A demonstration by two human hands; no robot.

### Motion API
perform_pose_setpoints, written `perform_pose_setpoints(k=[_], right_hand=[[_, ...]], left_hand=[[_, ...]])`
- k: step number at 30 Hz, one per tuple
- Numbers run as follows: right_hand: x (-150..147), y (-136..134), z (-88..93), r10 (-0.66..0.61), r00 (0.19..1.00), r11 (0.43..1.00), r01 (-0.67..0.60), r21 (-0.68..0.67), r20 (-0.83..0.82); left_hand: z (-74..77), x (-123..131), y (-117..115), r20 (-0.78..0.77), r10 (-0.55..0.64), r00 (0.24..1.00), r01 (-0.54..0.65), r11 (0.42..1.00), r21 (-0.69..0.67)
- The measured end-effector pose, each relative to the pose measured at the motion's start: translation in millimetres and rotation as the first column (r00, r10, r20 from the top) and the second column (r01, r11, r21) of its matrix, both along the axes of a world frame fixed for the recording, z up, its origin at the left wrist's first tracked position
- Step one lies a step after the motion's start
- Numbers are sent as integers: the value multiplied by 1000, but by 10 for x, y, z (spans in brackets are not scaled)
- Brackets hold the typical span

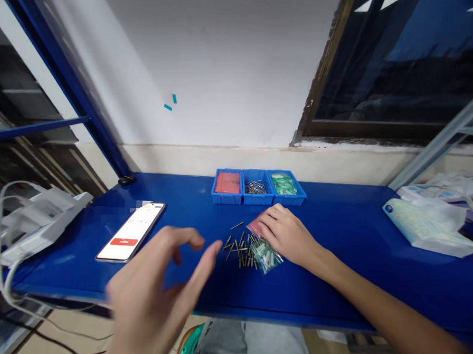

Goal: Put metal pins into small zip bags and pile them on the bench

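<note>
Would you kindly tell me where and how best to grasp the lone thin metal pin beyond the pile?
I'd probably pinch the pin across its middle, coming from the left with the left hand: it lies flat, long and slanted, with the pile nearer and the right hand to its right.

We've got a bright blue bin row. In it: salmon-red stack left, silver-and-brown pins centre, green-tinted bags right. Under it, desk is deeper blue. In front of it we see a red packet, a clear green-tinted packet, brassy-dark loose pins. Left of it: phone, white screen, red button. Right of it: pale aqua-and-yellow mottled pack. Behind it: white wall, two teal strips.
</note>
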State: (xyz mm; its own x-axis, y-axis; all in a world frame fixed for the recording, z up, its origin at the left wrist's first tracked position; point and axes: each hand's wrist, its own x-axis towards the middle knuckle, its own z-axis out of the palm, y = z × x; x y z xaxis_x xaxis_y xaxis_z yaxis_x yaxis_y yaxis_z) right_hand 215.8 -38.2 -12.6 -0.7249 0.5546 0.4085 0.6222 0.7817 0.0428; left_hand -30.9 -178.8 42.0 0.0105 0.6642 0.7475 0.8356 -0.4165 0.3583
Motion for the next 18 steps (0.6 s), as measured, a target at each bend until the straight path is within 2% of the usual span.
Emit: perform_pose_setpoints(k=[2, 3, 5, 7, 9, 10, 12, 15, 16, 18], right_hand=[[-10, 61, -6, -4, 1000, 1000, 4, 2, 12], [-21, 94, -8, -10, 1000, 1000, 9, 3, 17], [-50, 155, -11, -24, 999, 1000, 24, 2, 21], [-82, 193, -18, -44, 999, 999, 44, -4, 22], [-100, 201, -35, -66, 998, 998, 66, -11, 12], [-101, 196, -46, -70, 998, 997, 71, -14, 2], [-85, 178, -66, -62, 998, 998, 62, -23, -26], [-39, 152, -69, -40, 996, 998, 35, -55, -80], [-26, 147, -63, -39, 994, 997, 32, -71, -102], [-7, 141, -45, -45, 988, 995, 31, -98, -150]], left_hand=[[3, 44, 343, 23, -42, 999, 44, 994, -98], [-14, 60, 534, 9, -99, 995, 99, 978, -183], [-78, 84, 923, -50, -237, 970, 192, 879, -437], [-157, 109, 1281, -141, -306, 942, 166, 785, -597], [-224, 146, 1566, -197, -363, 911, 151, 737, -658], [-248, 165, 1674, -208, -385, 899, 163, 735, -658], [-284, 193, 1812, -182, -451, 874, 238, 722, -650], [-334, 189, 1860, -143, -562, 815, 371, 696, -615], [-353, 178, 1847, -162, -573, 804, 382, 705, -597], [-388, 153, 1806, -244, -529, 813, 331, 765, -553]])
